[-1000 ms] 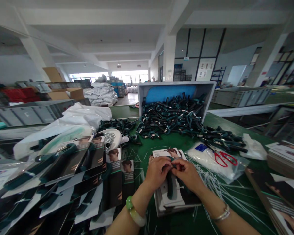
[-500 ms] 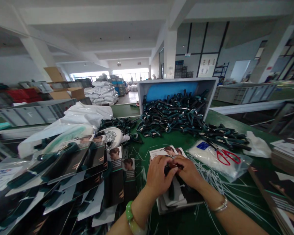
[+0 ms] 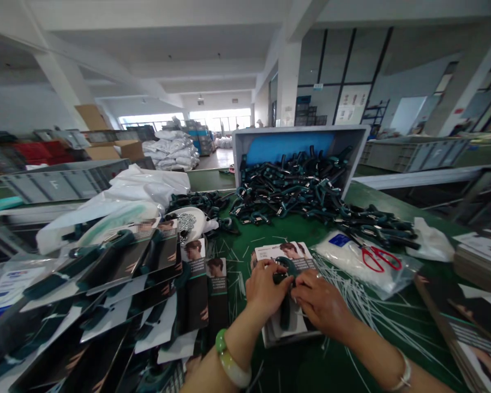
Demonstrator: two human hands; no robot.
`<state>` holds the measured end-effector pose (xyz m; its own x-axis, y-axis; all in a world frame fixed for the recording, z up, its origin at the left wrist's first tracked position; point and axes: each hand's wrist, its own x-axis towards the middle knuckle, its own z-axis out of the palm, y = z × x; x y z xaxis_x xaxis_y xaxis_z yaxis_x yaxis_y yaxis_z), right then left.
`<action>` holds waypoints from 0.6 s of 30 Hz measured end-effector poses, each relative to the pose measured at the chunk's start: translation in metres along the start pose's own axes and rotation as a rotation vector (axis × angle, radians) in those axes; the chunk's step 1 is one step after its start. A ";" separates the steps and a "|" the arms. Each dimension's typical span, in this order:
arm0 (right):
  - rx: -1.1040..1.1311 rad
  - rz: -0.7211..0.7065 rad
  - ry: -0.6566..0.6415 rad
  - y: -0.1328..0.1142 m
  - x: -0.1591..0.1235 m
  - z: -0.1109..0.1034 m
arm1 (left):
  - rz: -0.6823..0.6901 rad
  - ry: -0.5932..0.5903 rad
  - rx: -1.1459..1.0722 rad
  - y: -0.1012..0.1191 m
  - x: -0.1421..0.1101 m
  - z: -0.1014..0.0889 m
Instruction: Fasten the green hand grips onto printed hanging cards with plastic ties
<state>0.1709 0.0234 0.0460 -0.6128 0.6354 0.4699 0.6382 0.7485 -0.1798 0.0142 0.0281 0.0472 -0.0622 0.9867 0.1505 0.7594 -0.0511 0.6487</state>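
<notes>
My left hand [image 3: 269,286] is closed round a dark green tool with a curved, looped end [image 3: 285,315]. The tool lies on a printed card [image 3: 265,252] atop a small stack of such cards in front of me. My right hand [image 3: 321,300] is beside it, fingers pinched close to the tool's middle. Whatever is between those fingertips is hidden. Thin white plastic ties [image 3: 362,305] fan out over the green table just right of my right hand.
Carded tools [image 3: 118,289] are heaped at left, near a white bowl of small metal parts [image 3: 186,225]. A tipped grey bin [image 3: 300,130] spills dark green tools at the back. Red-handled scissors [image 3: 378,258] rest on a plastic bag [image 3: 335,251]; stacked cards [image 3: 474,259] stand far right.
My right hand has drawn back to the right from the tool's upper part and turned, uncovering the looped end. My left hand stays on the tool. The view has shifted slightly.
</notes>
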 end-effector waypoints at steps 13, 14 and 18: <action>0.011 -0.033 -0.293 -0.001 0.005 -0.034 | 0.031 -0.044 -0.064 -0.003 0.017 -0.001; 0.002 -0.047 -0.307 -0.002 0.003 -0.037 | 0.048 -0.022 -0.086 -0.004 0.017 -0.002; -0.120 -0.080 -0.271 -0.010 -0.007 -0.039 | 0.052 0.203 -0.215 -0.012 0.006 -0.012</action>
<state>0.1875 0.0041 0.0779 -0.7553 0.6146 0.2275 0.6233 0.7809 -0.0403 -0.0034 0.0326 0.0492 -0.1711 0.9318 0.3200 0.6114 -0.1542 0.7761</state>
